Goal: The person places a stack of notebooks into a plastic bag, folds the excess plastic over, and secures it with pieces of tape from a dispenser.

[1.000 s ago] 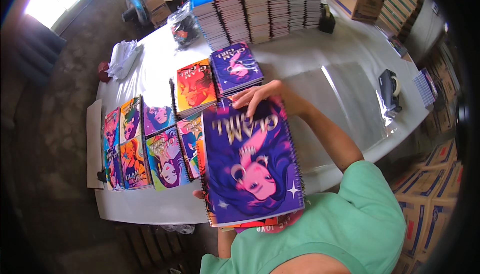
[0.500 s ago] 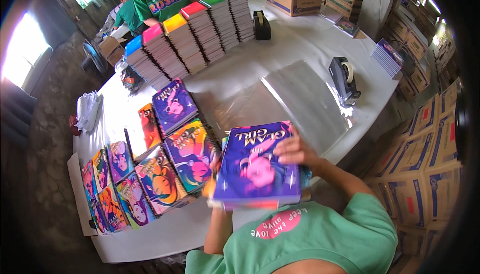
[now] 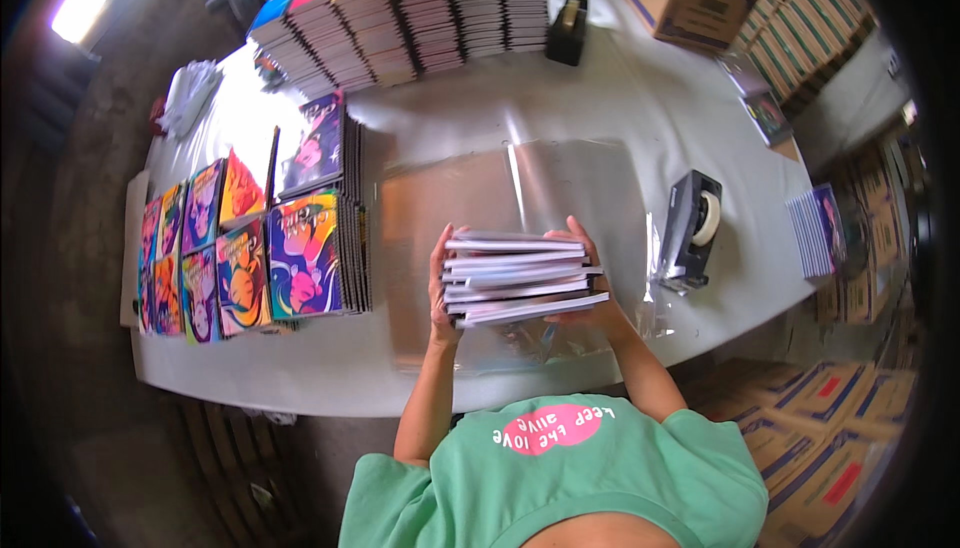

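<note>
Now both hands grip a stack of notebooks [image 3: 522, 278] edge-on, left hand [image 3: 441, 293] and right hand [image 3: 590, 283] clamping its sides, above a clear plastic sheet [image 3: 520, 198] on the white table [image 3: 620, 98].

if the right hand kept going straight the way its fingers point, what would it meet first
Probably the clear plastic sheet on the white table. The right hand grips the stack of spiral notebooks, fingers pointing away from the person. Depth is unclear.

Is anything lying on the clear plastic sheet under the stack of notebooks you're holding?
Nothing visible does. Left hand and right hand grip the stack of notebooks by its sides above the clear plastic sheet, whose visible surface is bare. The tape dispenser stands off its right edge.
</note>
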`<action>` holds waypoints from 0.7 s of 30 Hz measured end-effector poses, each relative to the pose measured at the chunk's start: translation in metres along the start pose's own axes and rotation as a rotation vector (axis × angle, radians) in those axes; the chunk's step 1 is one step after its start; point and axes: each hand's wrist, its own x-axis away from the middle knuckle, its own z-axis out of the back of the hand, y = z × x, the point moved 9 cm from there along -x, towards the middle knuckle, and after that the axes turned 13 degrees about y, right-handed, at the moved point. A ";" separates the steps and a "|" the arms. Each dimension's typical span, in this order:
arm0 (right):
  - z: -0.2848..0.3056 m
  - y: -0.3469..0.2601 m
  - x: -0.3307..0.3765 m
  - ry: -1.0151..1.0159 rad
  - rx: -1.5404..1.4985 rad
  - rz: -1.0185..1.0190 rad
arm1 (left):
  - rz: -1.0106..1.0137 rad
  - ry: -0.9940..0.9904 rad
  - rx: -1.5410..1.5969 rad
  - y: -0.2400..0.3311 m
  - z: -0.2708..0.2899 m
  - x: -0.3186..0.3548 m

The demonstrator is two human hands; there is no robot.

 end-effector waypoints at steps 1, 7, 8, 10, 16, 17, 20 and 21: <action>0.002 -0.003 -0.002 -0.010 0.005 -0.017 | -0.054 0.004 -0.024 0.002 -0.004 -0.002; 0.007 0.004 0.000 0.103 0.147 -0.043 | -0.047 -0.012 -0.080 0.001 -0.011 0.003; 0.010 0.003 -0.002 0.090 0.151 0.001 | 0.009 -0.004 -0.100 0.001 -0.013 0.001; 0.006 -0.005 -0.010 0.083 0.141 0.087 | -0.059 -0.011 -0.222 0.005 -0.003 0.004; 0.006 0.019 -0.006 0.109 0.270 0.156 | -0.213 0.016 -0.199 -0.005 -0.007 0.007; 0.006 0.011 -0.005 0.126 0.298 0.181 | -0.119 0.074 -0.111 -0.011 -0.002 0.010; 0.008 0.006 -0.006 0.161 0.200 0.188 | -0.325 -0.059 -0.126 0.001 -0.008 0.008; 0.011 0.000 -0.011 0.148 0.224 0.120 | -0.324 -0.075 -0.307 0.002 -0.003 0.004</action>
